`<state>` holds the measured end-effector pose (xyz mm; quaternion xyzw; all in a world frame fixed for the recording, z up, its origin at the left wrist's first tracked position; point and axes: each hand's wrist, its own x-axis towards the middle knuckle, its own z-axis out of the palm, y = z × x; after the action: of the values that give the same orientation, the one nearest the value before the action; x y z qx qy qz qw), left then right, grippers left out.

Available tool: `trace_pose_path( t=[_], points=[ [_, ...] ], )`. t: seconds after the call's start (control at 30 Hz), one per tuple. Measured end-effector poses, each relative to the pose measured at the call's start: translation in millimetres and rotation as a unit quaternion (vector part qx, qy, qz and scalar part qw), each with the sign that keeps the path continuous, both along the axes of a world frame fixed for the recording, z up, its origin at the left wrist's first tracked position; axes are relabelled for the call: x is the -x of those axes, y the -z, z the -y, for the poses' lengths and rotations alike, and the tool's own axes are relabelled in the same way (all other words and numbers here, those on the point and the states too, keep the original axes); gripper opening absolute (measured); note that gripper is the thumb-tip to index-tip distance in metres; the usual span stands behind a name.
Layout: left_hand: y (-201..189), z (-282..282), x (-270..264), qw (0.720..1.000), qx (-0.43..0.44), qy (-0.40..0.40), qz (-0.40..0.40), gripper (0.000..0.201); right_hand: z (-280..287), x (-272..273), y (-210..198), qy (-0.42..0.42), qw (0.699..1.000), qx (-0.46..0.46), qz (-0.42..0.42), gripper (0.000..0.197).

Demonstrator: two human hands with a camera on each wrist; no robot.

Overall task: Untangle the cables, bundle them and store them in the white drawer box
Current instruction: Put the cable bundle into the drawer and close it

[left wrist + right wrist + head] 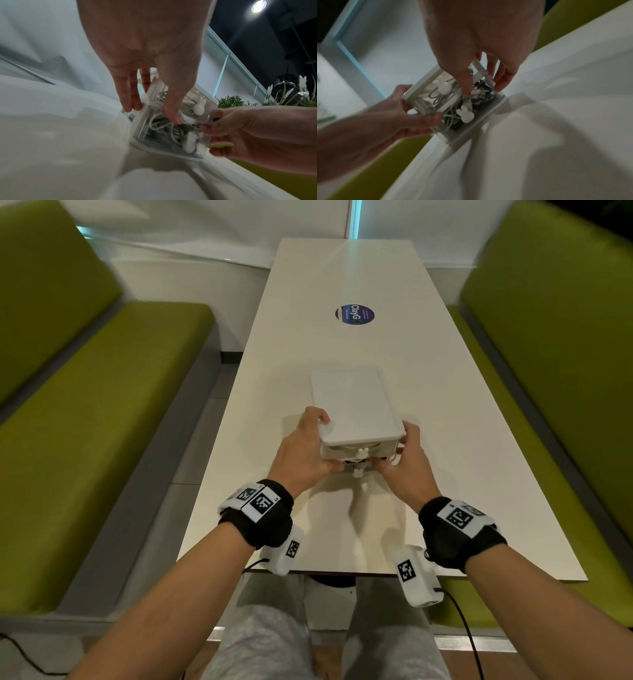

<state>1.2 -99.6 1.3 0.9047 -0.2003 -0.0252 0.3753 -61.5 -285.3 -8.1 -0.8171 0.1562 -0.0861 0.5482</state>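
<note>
The person's left hand grips the near left corner of the small white plastic drawer box, fingers curled over its top edge and down its side, thumb pressed against the clear front of the drawers. The right hand clasps the opposite near corner the same way, its fingers down the right side and its thumb on the drawer face. Between them the box is lifted at its near end, tilted, its far end towards the white rectangular table; whether that end touches I cannot tell. Through the two transparent drawer fronts, each with a small white rabbit-shaped knob, coiled white and dark cables lie packed inside. The box sits towards the near half of the table, roughly midway between its long edges. Beyond it a round dark blue sticker is stuck to the tabletop, and green upholstered benches flank both long sides.
</note>
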Motion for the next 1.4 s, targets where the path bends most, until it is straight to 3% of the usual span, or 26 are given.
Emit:
trace_pose_path(
  t=[0.1,0.2,0.33,0.47,0.63,0.83,1.0,1.17,1.4],
  points=[
    [2,3,0,1.000,0.002,-0.005,0.006,0.073,-2,-1,8,0.004,0.995,-0.078,-0.056,0.071],
    [5,6,0,1.000,0.019,-0.011,-0.001,0.075,-3,-8,10,0.012,0.992,-0.099,-0.082,0.084],
    [11,16,6,0.988,0.137,-0.061,-0.024,0.088,-2,-17,15,0.046,0.979,-0.158,-0.118,0.088],
    [14,27,11,0.972,0.204,-0.114,-0.036,0.105,-8,-22,23,0.095,0.970,-0.191,-0.112,0.070],
    [16,29,8,0.964,0.235,-0.107,-0.060,0.111,-14,-21,21,0.120,0.977,-0.145,-0.095,0.033],
    [16,19,4,0.965,0.240,-0.075,-0.080,0.102,-3,1,6,0.041,0.970,-0.224,-0.091,0.065],
    [17,8,0,0.962,0.244,-0.048,-0.115,0.094,10,3,3,0.052,0.954,-0.280,-0.093,0.042],
    [18,11,0,0.956,0.256,-0.063,-0.125,0.085,17,1,7,0.018,0.962,-0.251,-0.103,0.050],
    [20,12,-1,0.952,0.267,-0.059,-0.139,0.094,-1,-7,9,0.060,0.968,-0.231,-0.081,0.063]
  ],
)
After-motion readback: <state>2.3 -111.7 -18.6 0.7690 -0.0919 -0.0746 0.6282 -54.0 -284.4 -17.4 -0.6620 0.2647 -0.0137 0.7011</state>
